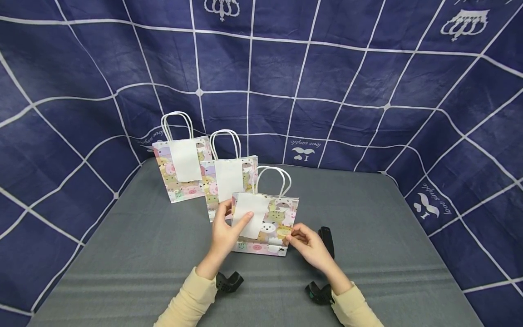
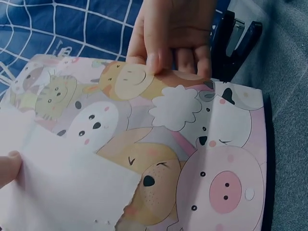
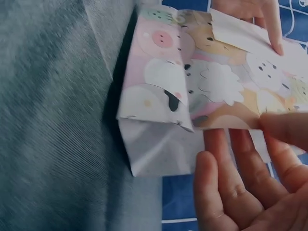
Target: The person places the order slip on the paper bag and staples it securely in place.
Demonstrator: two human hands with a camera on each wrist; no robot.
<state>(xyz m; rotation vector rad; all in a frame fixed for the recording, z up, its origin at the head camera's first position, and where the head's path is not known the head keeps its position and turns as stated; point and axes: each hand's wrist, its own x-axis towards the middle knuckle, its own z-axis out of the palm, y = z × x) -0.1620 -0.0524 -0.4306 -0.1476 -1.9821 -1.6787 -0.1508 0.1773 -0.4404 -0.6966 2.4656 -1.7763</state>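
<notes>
A small paper gift bag (image 1: 279, 222) with cartoon animals, white twisted handles and a white paper piece (image 1: 249, 213) on its front is held between both hands. My left hand (image 1: 224, 231) grips its left side, thumb on the white paper and the other fingers partly hidden behind. With thumb and fingers, my right hand (image 1: 309, 247) pinches the right edge near the lower part. The bottom section (image 3: 156, 72) of the bag shows a crease in the right wrist view. Just beyond the right hand lies a black stapler (image 1: 326, 241), also visible in the left wrist view.
Two similar bags with white papers stand behind to the left: a middle bag (image 1: 249, 175) and a far bag (image 1: 165, 168). They rest on a grey cloth surface (image 1: 347, 204). A blue curtain (image 1: 269, 68) with white lines encloses the back and sides. Black devices (image 1: 230, 282) sit at both wrists.
</notes>
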